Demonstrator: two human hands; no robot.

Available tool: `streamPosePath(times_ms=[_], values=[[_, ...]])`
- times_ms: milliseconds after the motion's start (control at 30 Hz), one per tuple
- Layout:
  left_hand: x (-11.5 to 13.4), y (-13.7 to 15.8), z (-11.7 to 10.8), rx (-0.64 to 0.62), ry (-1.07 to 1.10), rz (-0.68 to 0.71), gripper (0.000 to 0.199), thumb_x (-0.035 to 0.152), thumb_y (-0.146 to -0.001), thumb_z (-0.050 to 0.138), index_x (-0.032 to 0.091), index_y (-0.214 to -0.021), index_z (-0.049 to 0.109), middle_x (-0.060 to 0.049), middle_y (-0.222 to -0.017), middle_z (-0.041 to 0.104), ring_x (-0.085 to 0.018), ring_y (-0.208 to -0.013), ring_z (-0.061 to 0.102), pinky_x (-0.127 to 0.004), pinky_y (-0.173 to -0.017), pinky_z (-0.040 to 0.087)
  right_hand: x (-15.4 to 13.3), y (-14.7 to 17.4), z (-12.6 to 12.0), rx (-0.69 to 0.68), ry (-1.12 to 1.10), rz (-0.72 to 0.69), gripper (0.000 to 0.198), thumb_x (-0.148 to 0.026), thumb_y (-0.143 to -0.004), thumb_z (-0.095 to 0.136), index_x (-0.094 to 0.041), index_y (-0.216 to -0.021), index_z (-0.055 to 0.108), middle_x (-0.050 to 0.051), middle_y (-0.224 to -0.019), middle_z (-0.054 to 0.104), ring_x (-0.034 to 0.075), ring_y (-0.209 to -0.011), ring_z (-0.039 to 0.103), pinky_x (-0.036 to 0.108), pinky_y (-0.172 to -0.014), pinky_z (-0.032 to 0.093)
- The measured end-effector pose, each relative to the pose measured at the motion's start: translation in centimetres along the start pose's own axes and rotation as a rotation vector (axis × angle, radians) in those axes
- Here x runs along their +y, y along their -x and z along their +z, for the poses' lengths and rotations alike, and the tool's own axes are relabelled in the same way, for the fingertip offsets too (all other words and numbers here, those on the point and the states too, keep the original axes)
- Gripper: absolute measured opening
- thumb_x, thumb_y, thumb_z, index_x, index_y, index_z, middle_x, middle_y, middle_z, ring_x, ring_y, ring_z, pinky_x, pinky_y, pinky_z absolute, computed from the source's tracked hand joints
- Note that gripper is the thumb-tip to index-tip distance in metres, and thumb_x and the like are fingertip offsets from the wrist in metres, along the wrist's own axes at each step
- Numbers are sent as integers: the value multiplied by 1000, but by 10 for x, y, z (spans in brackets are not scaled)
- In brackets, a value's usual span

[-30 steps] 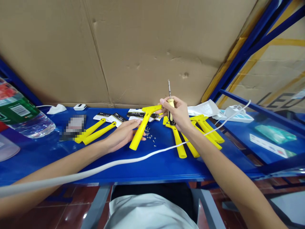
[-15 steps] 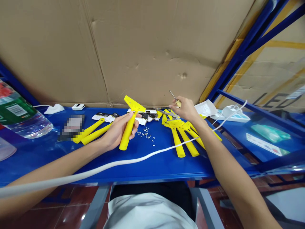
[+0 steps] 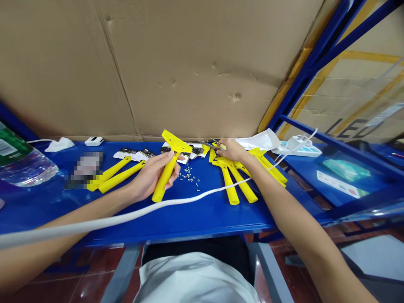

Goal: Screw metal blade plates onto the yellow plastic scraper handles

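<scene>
My left hand (image 3: 154,174) is closed around a yellow scraper handle (image 3: 166,176), its wide, holed head tilted up and away from me. My right hand (image 3: 234,150) has a small screwdriver (image 3: 222,147) with a pale grip in its fingers, low over metal blades and small yellow plates (image 3: 212,155) at the back of the table. Below that hand several yellow scraper handles (image 3: 232,189) lie fanned out, partly covered by my forearm. Between my hands, tiny screws and nuts (image 3: 188,173) are scattered on the blue table (image 3: 195,214).
Two yellow pieces (image 3: 121,177) lie left beside a blurred dark object (image 3: 83,168). Black-and-white cards (image 3: 134,155) line the back. A white cable (image 3: 126,216) crosses in front of me. A large bottle (image 3: 28,164) stands left; a power strip (image 3: 303,149) lies right.
My right hand has lowered and moved left with the screwdriver, down to the blades and yellow plates. My left hand keeps hold of the scraper handle. The view has shifted slightly right.
</scene>
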State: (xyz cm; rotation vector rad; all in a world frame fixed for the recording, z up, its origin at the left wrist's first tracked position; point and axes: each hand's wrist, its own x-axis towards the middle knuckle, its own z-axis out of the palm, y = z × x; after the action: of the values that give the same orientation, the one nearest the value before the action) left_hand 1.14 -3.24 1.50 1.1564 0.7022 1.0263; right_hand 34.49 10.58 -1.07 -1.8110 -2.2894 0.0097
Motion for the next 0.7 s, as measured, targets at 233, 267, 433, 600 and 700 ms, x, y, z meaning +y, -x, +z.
streamPosePath(times_ms=[233, 267, 433, 600, 700], values=[[0, 1, 1, -17, -37, -6, 39, 49, -102, 74, 13, -116, 73, -6, -78, 68, -14, -54, 56, -23, -41, 46, -4, 4, -3, 40, 14, 8, 37, -20, -96, 68, -20, -132, 75, 17, -131, 78, 37, -122, 71, 42, -98, 55], [-1, 1, 1, -14, -37, -5, 39, 49, -102, 74, 13, -116, 73, -6, -78, 68, -14, -54, 56, -23, -41, 46, -6, 5, -4, 53, 15, 17, 37, -19, -96, 66, -20, -132, 75, 17, -130, 79, 37, -120, 71, 42, -97, 55], [-1, 0, 2, -6, -33, -1, 39, 49, -101, 75, 13, -114, 72, -5, -77, 68, -14, -53, 55, -22, -41, 46, -7, 7, -8, 159, -28, 64, 34, -22, -96, 67, -20, -129, 76, 20, -116, 80, 40, -111, 73, 46, -95, 56], [2, 2, 4, -6, -36, -1, 39, 50, -101, 75, 13, -113, 72, -5, -77, 68, -13, -53, 55, -22, -42, 46, -8, 4, -15, 350, -221, 85, 21, -27, -93, 72, -21, -112, 77, 13, -104, 80, 36, -104, 74, 46, -92, 58], [3, 2, 4, -6, -35, -8, 40, 50, -100, 76, 13, -113, 72, -5, -78, 69, -13, -53, 55, -22, -42, 45, -13, 3, -19, 451, -401, 86, 24, -37, -95, 70, -20, -112, 71, 9, -103, 79, 26, -83, 74, 37, -73, 60]])
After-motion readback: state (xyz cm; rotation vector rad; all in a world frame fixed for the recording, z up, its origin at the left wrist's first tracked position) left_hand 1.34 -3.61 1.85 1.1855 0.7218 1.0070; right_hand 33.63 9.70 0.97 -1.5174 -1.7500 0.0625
